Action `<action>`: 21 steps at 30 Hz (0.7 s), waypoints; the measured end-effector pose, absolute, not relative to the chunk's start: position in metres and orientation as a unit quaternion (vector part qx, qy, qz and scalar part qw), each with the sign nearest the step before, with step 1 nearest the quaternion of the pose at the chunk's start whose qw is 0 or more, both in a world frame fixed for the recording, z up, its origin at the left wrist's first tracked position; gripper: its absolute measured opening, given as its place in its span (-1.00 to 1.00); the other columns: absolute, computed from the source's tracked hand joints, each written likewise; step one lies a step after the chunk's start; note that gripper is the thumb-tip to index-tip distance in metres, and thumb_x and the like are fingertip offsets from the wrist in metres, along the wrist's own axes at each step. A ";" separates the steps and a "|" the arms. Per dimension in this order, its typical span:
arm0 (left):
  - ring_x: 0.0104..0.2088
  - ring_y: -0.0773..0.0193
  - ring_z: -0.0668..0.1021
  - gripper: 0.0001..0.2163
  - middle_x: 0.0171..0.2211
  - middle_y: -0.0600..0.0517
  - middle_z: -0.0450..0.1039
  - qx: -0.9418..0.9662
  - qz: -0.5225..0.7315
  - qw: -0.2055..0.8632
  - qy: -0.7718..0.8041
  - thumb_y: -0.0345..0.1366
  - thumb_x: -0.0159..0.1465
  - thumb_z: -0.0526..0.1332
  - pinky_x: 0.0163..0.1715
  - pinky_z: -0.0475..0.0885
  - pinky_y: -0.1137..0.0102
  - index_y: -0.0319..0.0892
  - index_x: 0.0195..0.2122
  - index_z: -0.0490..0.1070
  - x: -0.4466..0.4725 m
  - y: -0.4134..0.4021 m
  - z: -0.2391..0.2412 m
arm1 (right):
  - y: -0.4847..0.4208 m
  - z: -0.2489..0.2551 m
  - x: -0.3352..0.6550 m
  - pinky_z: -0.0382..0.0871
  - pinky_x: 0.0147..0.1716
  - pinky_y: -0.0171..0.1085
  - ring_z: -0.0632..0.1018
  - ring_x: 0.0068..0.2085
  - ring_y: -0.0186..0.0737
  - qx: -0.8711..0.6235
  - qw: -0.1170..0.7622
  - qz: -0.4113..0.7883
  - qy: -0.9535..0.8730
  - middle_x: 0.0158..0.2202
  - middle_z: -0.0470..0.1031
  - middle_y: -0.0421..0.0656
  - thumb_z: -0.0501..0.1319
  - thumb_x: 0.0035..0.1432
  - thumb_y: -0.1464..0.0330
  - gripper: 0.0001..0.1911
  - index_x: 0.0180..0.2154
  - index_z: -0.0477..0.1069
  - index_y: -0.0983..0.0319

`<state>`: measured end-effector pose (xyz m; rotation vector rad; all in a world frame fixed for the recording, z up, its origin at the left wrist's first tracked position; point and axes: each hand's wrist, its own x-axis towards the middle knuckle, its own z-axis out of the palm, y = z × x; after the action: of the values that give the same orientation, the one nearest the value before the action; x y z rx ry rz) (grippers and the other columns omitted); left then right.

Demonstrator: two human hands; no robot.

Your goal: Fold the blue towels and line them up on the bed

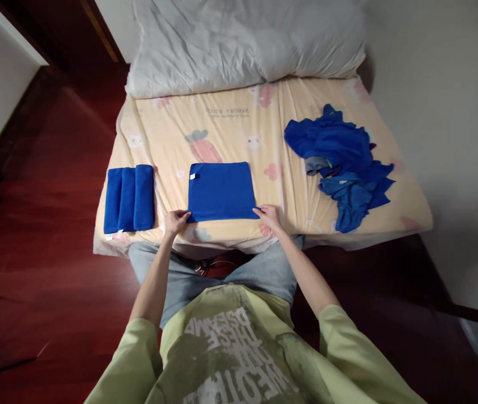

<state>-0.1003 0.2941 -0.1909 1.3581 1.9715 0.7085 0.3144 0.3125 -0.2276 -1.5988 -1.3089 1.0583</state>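
A blue cloth [221, 191] lies flat and folded into a rectangle on the bed [230, 126], near its front edge. My left hand [175, 220] pinches the cloth's near left corner. My right hand [267, 215] pinches its near right corner. Both hands rest on the sheet at the bed's edge. A small white tag shows at the cloth's far left corner.
Three folded blue cloths [129, 198] lie side by side at the bed's left edge. A heap of loose blue cloths [340, 163] sits on the right. A grey pillow [243, 42] lies at the far end. Dark red wooden floor [45, 185] surrounds the bed.
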 end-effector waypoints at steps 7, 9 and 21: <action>-0.15 -0.09 0.69 -0.71 -0.31 -0.11 0.68 0.492 0.244 0.311 0.776 -0.04 0.13 0.42 -0.17 0.56 0.24 -0.16 -0.28 0.70 -0.098 0.296 -0.192 | 0.313 -0.226 0.313 0.43 -0.50 -0.24 0.61 -0.43 -0.07 -0.655 0.403 0.408 -0.492 -0.50 0.58 -0.05 0.46 -0.17 -0.12 -0.46 -0.55 0.47 0.22; -0.17 -0.10 0.69 -0.68 -0.32 -0.12 0.68 0.481 0.236 0.313 0.784 -0.02 0.14 0.42 -0.16 0.56 0.23 -0.18 -0.27 0.70 -0.098 0.296 -0.191 | 0.313 -0.226 0.313 0.39 -0.51 -0.26 0.58 -0.46 -0.11 -0.660 0.401 0.397 -0.496 -0.55 0.53 -0.10 0.43 -0.16 -0.14 -0.45 -0.60 0.42 0.20; -0.21 0.04 0.68 -0.63 -0.31 -0.08 0.68 0.518 0.269 0.270 0.766 0.03 0.26 0.30 -0.22 0.48 0.35 -0.18 -0.21 0.67 -0.092 0.291 -0.194 | 0.310 -0.226 0.313 0.27 -0.52 -0.28 0.47 -0.51 -0.20 -0.671 0.385 0.365 -0.518 -0.60 0.42 -0.16 0.34 -0.09 -0.22 -0.40 -0.61 0.36 0.18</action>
<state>-0.0916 0.2906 -0.1942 1.3952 2.0640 0.7249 0.3129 0.3102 -0.2261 -1.7109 -1.3198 0.9292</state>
